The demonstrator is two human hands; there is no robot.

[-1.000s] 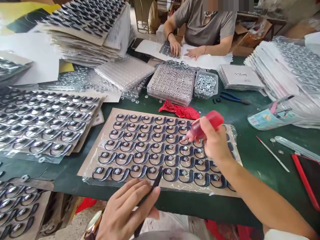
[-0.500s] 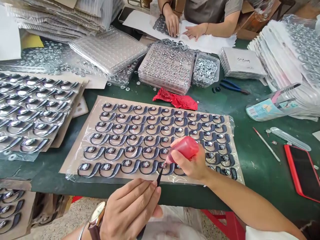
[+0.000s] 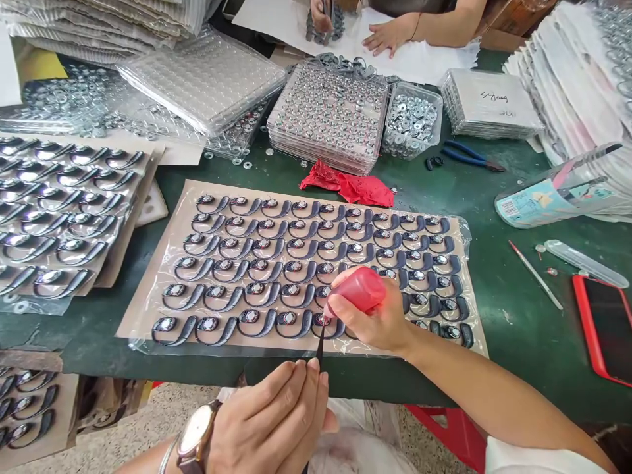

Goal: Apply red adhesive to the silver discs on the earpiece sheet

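My left hand (image 3: 276, 418) is closed around a pair of black tweezers (image 3: 320, 347), its thin tip pointing up at a piece in the front row. In my right hand (image 3: 382, 326) is a squeeze bottle (image 3: 363, 289) of red liquid, tilted so its nozzle meets the same piece beside the tweezer tip. Whether the tips touch the piece, I cannot tell. Rows of dark curved pieces (image 3: 253, 324) with round shiny parts lie on a film-covered cardboard sheet (image 3: 148, 289); my right hand and the bottle hide some of them.
Behind the sheet are a red cloth (image 3: 345, 184), a stack of clear trays (image 3: 326, 118) and a box of metal washers (image 3: 412, 122). Pliers (image 3: 471, 157), a tilted cup (image 3: 548, 197) and a phone (image 3: 605, 329) lie right. A co-worker's hands (image 3: 392, 33) are across the table.
The view has shifted slightly, so the table's contents sit a little higher. My hands keep their grips, tips still at the same front-row piece. One of the co-worker's hands has moved left.
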